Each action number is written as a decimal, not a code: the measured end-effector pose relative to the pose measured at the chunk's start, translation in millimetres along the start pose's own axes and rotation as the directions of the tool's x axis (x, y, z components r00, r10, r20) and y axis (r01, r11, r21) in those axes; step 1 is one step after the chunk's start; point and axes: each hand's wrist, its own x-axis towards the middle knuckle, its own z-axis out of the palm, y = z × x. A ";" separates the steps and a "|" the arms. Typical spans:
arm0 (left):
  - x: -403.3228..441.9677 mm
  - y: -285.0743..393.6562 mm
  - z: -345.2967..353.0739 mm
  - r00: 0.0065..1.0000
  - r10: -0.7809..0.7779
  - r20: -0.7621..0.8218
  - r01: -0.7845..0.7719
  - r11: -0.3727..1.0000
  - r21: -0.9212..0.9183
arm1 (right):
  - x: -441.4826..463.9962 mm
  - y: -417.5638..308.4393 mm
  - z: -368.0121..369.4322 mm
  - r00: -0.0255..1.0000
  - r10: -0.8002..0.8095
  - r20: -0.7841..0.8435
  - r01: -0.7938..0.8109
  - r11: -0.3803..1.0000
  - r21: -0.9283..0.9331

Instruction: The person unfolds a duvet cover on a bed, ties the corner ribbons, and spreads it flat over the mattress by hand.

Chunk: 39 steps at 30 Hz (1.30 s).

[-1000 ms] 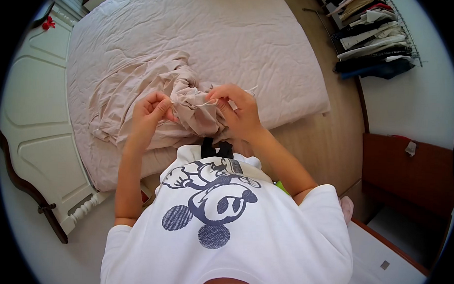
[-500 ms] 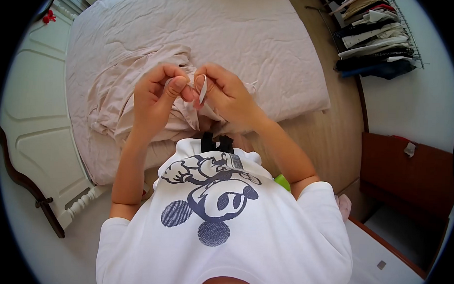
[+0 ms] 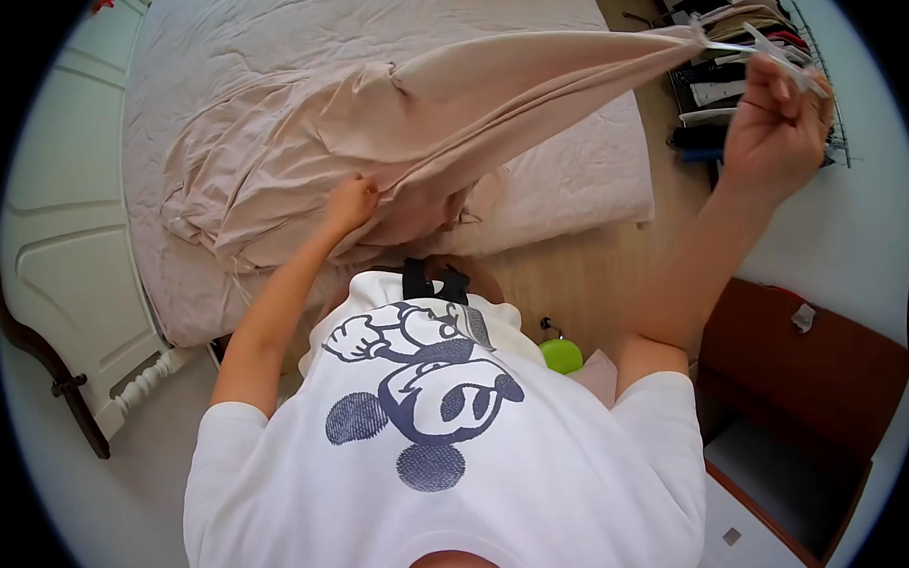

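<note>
A large pale pink cloth (image 3: 461,104) lies bunched on the bed and rises in a long stretched fold to the upper right. My left hand (image 3: 353,202) is closed on the near edge of this cloth, low over the bed. Up at the right, my right hand (image 3: 780,125) is raised beside the clothes rack, its fingers closed on a thin white tie (image 3: 728,47) that runs to the cloth's pulled-out corner. The tie's loose ends stick out past the fingers.
The bed (image 3: 578,178) has a pink quilted cover and a white headboard (image 3: 68,180) at the left. Clothes hang on a rack (image 3: 711,93) at the upper right. An open brown wooden box (image 3: 792,366) and a green round object (image 3: 561,356) are at the lower right.
My hands were close together at the ties; now they are far apart. My right hand has swung up and right, drawing the cloth out, while my left hand has moved down onto the cloth.
</note>
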 end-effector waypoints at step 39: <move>6.7 -159.6 -4.5 0.205 -0.977 -0.067 0.259 0.120 -0.958 | -332.0 396.8 -133.6 0.136 0.989 0.062 0.013 0.061 -0.998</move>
